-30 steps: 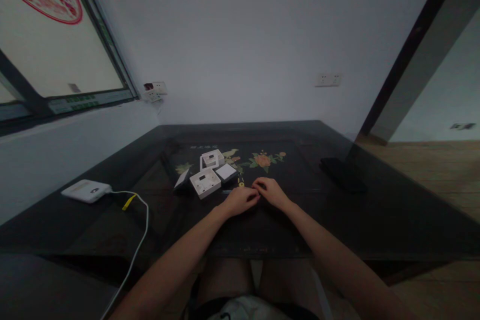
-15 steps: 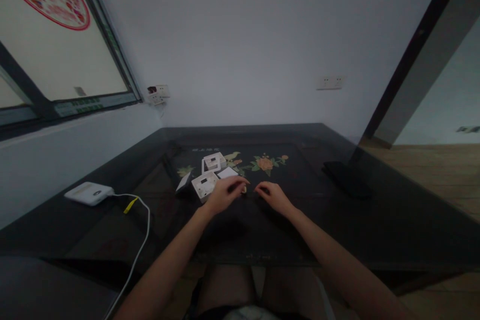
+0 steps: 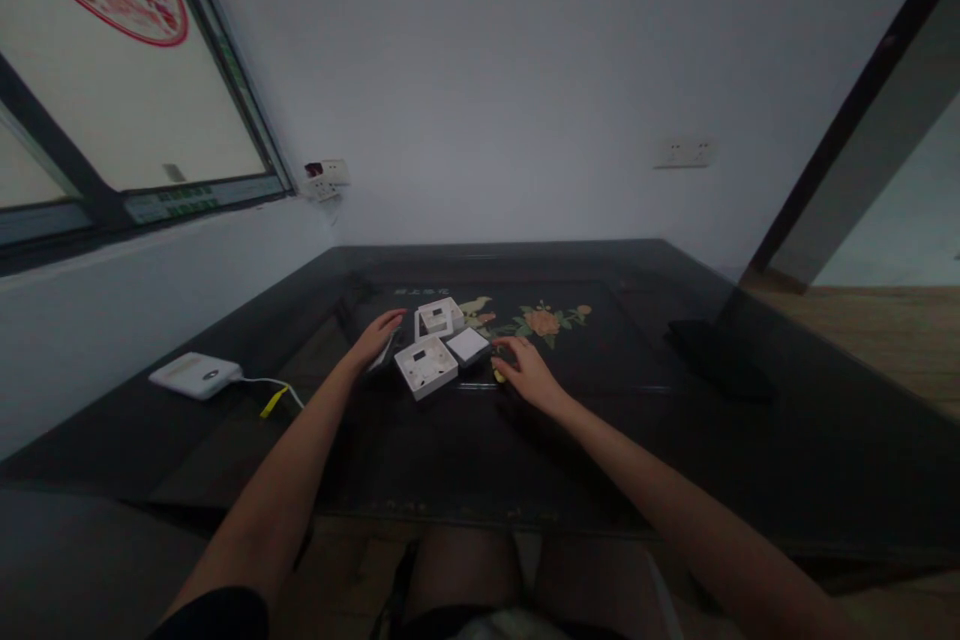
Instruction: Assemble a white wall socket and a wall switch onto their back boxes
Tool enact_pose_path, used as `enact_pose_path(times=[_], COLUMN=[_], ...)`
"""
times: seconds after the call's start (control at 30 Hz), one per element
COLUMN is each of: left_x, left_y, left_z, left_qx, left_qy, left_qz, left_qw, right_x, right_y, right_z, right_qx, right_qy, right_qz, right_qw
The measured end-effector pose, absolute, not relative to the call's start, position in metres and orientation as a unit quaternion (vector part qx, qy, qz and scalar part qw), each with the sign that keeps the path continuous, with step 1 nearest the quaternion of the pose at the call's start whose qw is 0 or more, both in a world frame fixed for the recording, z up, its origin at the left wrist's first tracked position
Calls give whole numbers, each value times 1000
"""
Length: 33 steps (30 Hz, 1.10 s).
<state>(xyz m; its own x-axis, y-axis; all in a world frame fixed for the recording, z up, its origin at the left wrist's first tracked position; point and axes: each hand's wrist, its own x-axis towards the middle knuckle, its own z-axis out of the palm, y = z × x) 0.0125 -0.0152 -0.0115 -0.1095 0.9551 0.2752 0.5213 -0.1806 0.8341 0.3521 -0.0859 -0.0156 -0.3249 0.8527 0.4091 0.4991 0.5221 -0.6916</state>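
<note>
My left hand (image 3: pixel 377 340) lies along the outer side of a dark box-like piece with a pale face (image 3: pixel 385 352), fingers stretched forward; whether it grips the piece I cannot tell. My right hand (image 3: pixel 525 372) is beside a white square plate with a dark underside (image 3: pixel 469 346), its thumb and fingers apart. A small yellow item (image 3: pixel 499 375) lies under the right thumb, partly hidden. Between the hands sits an open white square wall box (image 3: pixel 426 367) with a dark slot inside. Behind it rests another white box (image 3: pixel 441 316) over a white frame (image 3: pixel 420 328).
The dark table (image 3: pixel 450 460) has a flower picture (image 3: pixel 543 322) on its top. At the left are a white device (image 3: pixel 196 375) and its white cable with a yellow tag (image 3: pixel 274 402). A black flat object (image 3: pixel 718 360) lies at the right. Sockets (image 3: pixel 684 153) are on the wall.
My left hand has moved left, from in front of the white boxes to the dark piece. My right hand has come left to the white plate and small yellow item. The view has shifted slightly.
</note>
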Motion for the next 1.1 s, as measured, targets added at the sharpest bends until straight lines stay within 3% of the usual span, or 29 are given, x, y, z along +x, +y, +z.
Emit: enact_pose_path(times=[0.2,0.4,0.57,1.1], left_x=[28,46,54,120], left_y=[8,12,5,-6], left_z=[-20,-13,-10,-26], left_qx=[657,687,679,667], left_qy=[555,510,534,553], left_qz=[425,393,399,408], left_qw=[282,337,309,287], right_x=[320,302,302,347], right_y=[-62,-60,-67,-78], right_z=[-20,-16,-14,-16], right_qx=[-460,-460,-455,-505], right_qy=[-770,-815,-838,-812], right_qz=[211,179,179,171], right_qw=[389,304,243,237])
